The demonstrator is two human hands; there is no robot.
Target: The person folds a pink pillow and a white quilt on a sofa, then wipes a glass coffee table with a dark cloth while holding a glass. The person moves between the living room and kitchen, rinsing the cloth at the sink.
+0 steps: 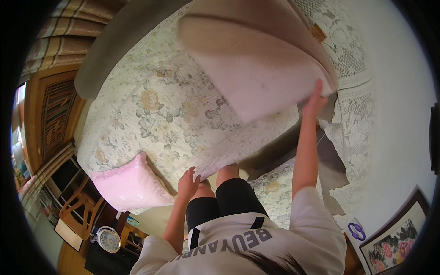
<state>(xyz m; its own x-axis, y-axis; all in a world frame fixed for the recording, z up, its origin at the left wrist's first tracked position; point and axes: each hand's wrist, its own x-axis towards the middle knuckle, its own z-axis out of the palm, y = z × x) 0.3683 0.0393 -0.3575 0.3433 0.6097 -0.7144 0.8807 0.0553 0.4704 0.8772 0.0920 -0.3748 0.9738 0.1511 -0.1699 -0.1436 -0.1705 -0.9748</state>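
Observation:
My right hand [315,101] grips the near right corner of a large pale pink piece of bedding [264,75]. The bedding is partly blurred, and its far part curves up over the bed; I cannot tell whether it is a quilt or a thick cover. Beneath it spreads a quilted bedspread [165,106] with printed flowers and leaves. My left hand [188,184] holds nothing, its fingers apart, just above the near edge of the bed by my leg. A pink pillow [127,184] lies to its left on the bedspread.
Lace fabric [354,103] hangs along the wall at right, near a framed flower picture [395,237]. A grey padded bed edge [103,58] curves behind the bed. At lower left are a wooden chair [84,209] and a white fan [108,239]; plaid curtains [68,37] hang upper left.

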